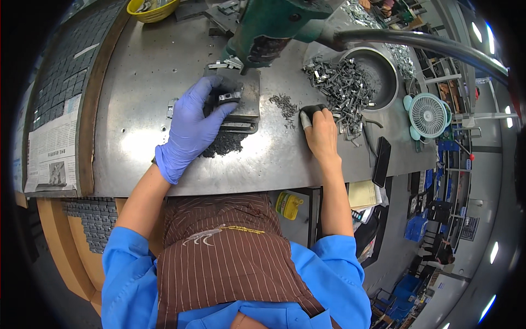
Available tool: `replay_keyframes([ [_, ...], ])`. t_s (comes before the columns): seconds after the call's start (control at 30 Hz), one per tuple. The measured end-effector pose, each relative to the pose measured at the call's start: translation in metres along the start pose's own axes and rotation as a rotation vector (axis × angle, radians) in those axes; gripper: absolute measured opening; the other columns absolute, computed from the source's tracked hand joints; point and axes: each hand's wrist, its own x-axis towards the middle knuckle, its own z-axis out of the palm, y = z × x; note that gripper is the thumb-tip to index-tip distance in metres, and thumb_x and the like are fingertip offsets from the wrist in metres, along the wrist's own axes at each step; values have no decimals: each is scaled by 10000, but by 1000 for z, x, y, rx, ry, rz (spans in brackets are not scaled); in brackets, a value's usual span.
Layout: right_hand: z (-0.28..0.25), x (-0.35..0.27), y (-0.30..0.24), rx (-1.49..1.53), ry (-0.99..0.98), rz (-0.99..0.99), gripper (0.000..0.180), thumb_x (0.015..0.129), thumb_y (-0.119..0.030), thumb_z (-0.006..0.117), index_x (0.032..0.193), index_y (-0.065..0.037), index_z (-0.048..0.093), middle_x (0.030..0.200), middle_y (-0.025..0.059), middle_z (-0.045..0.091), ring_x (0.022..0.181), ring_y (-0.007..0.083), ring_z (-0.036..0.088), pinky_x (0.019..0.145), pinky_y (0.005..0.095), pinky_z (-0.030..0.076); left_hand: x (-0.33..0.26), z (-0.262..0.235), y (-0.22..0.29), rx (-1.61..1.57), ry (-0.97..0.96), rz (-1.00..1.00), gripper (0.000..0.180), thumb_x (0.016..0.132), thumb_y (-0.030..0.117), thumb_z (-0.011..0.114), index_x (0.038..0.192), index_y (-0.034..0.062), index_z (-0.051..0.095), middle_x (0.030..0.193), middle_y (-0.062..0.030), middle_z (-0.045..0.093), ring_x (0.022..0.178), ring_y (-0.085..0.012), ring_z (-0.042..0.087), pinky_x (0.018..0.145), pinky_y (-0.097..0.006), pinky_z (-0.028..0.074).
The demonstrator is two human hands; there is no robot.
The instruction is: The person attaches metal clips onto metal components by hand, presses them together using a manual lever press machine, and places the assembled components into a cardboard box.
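My left hand (192,123), in a purple glove, grips a small dark metal part (229,97) between thumb and fingers. It holds the part over a steel block fixture (249,96), beneath the head of a green press (268,38). My right hand (320,131) rests on the table with its fingers curled together; dark and pale finger covers sit on some of them. Whatever those fingertips hold is hidden. Beside them lie a scatter of tiny dark pins (284,107) and a heap of loose metal parts (345,82).
A round metal pan (386,71) stands behind the heap. Black shavings (224,143) lie before the fixture. At left is a wood-edged tray (90,118) with rows of dark parts. A yellow basket (153,12), a small fan (428,116) and a black phone-like slab (382,162) surround the workspace.
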Motion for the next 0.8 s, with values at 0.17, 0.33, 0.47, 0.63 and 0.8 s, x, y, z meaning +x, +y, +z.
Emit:
replay_keyframes([
  [0.17,-11,1,-2,44,-54,91,186,774,-160,627,759,21,584,783,178,551,747,348,538,652,417,443,5,-8,-6,324,-79,73,339,681,87,706,991,-1,603,922,-123,593,870,-236,568,786,-314,447],
  [0.33,-28,9,9,209,-161,180,211,787,-160,622,750,47,599,767,225,586,708,382,565,643,413,445,6,-7,-6,285,-19,110,308,670,147,717,934,17,624,813,-128,580,763,-261,554,695,-336,453],
  [0.47,-38,24,-2,172,-307,202,187,760,-130,630,740,55,607,763,250,588,723,398,571,654,428,444,7,-8,-5,281,-45,71,321,670,145,716,947,14,621,815,-132,577,764,-264,557,697,-338,456],
  [0.63,-39,45,-9,31,-486,158,124,750,-59,585,717,60,602,757,258,589,753,400,584,680,435,459,8,-7,-3,282,-64,71,314,674,136,712,948,12,620,810,-134,573,758,-261,556,689,-329,457],
  [0.8,-25,60,-30,-245,-510,-40,102,674,-40,602,692,60,594,735,247,595,735,404,590,698,442,477,8,-8,-3,303,-67,79,309,680,131,708,950,12,618,811,-133,571,750,-258,556,684,-325,457],
])
